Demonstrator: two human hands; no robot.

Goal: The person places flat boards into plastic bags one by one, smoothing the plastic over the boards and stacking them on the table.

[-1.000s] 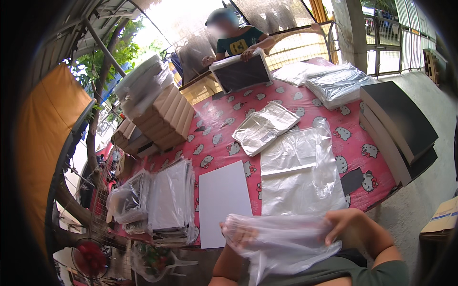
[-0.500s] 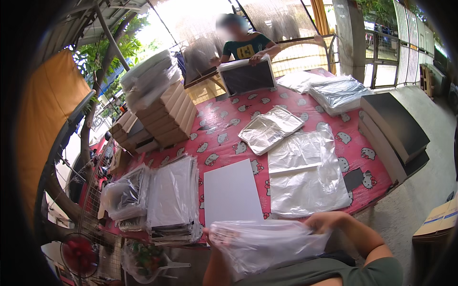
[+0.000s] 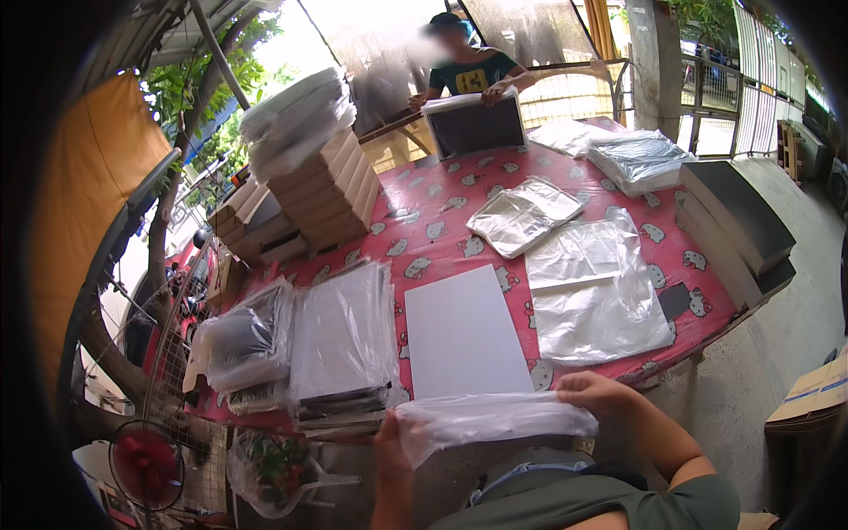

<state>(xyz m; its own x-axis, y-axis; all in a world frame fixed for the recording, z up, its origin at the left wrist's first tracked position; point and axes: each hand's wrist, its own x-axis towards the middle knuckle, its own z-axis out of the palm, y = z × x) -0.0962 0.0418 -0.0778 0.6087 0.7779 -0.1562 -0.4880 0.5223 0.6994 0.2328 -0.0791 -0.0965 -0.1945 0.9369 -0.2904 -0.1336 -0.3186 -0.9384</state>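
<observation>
Lower now than half a second ago, the clear plastic bag (image 3: 495, 420) sits stretched sideways between both hands, just off the near edge of the surface (image 3: 424, 234), which is covered by a red patterned cloth. That near edge runs from the lower left up to the right corner, and beyond the right side lies bare concrete floor (image 3: 760, 371) with a cardboard box (image 3: 817, 393) at the far right.

Gripping the bag's left end, the left hand (image 3: 389, 442) is closed around the plastic, with the forearm rising straight from the lower edge of the view. At the bag's upper right end, the right hand (image 3: 596, 393) pinches the film with curled fingers, wrist bent, forearm coming in from the lower right.

Directly beyond the bag lies a white board (image 3: 464, 331), flat and on its own, with some open cloth around it. To its right a pile of clear plastic sheets (image 3: 596, 291) rests near the right corner; farther back is a smaller silvery pile of bags (image 3: 526, 215). Left of the board stands a stack of flat boards wrapped in plastic (image 3: 340, 340), and beside that a plastic bag holding dark flat pieces (image 3: 243, 340). Dark flat boxes (image 3: 738, 225) are stacked along the right edge, tan cardboard boxes (image 3: 327, 190) at the back left with wrapped bundles on top. Across the surface another person (image 3: 473, 71) holds a dark tray (image 3: 477, 126) upright. The middle of the cloth is the roomiest stretch.
</observation>
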